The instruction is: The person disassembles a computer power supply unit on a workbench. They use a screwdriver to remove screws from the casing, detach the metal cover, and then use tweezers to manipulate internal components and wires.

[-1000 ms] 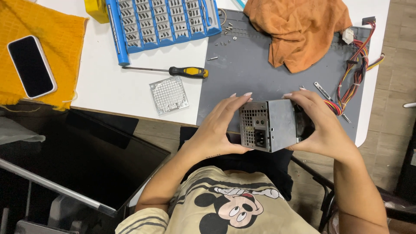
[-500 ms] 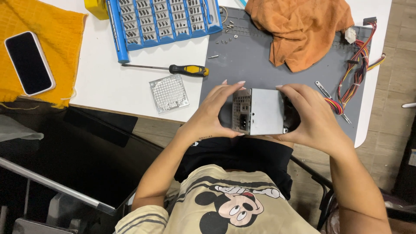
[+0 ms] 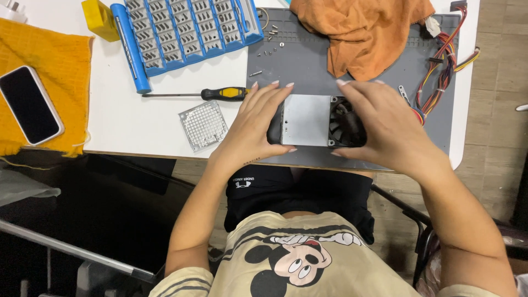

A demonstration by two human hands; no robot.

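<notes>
A grey metal power supply box (image 3: 308, 120) with a black fan (image 3: 345, 122) at its right end rests on the grey work mat (image 3: 286, 71) near the table's front edge. My left hand (image 3: 256, 124) grips its left end. My right hand (image 3: 382, 124) covers its right end over the fan. A bundle of coloured wires (image 3: 440, 66) runs from the box's right side across the mat.
An orange cloth (image 3: 368, 30) lies at the back of the mat, with several loose screws (image 3: 272, 41) beside it. On the white table lie a yellow-handled screwdriver (image 3: 220, 94), a square metal fan grille (image 3: 203, 125), a blue parts organiser (image 3: 181, 33), a yellow block (image 3: 100, 19) and a phone (image 3: 28, 111) on a yellow cloth.
Both hands have carried the box from over my lap up and forward onto the mat and turned it, so its plain top and fan face up instead of the vented socket end.
</notes>
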